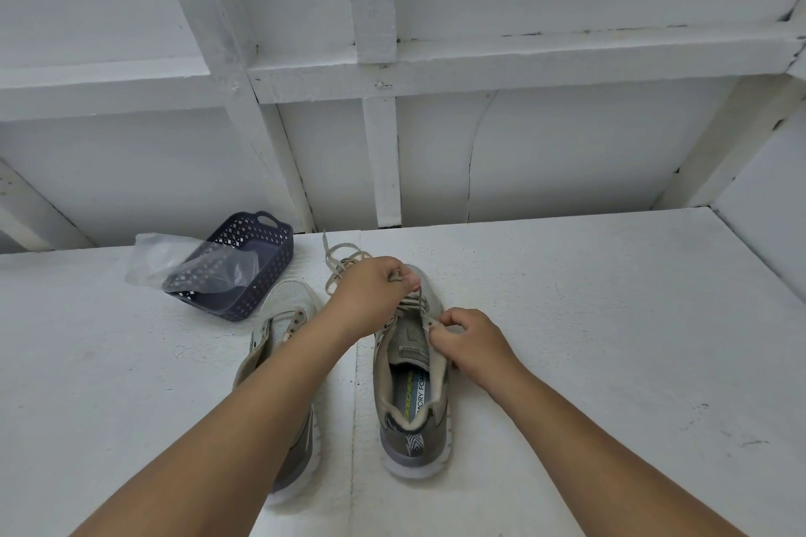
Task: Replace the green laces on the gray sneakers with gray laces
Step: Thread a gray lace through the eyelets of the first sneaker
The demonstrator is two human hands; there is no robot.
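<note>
At frame centre, the right sneaker (412, 384) is half-threaded: left hand (370, 288) pinches its lace (338, 264), right hand (469, 340) pinches the eyelet edge. The left sneaker (283, 318) (mid-left) shows bare eyelets, so 1 remains.

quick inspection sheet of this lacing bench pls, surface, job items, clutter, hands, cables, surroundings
surface: white painted bench top, scuffed, with a seam running under the shoes
job's things: right gray sneaker partly laced with a pale lace; left gray sneaker shows bare eyelets, partly hidden by the forearm
clutter: dark blue basket tilted, clear plastic bag draped over it
grippers: left hand pinches the lace; right hand has a grip on the eyelet edge
cables: nothing seen
surroundings: white framed wall panels behind the bench
</note>
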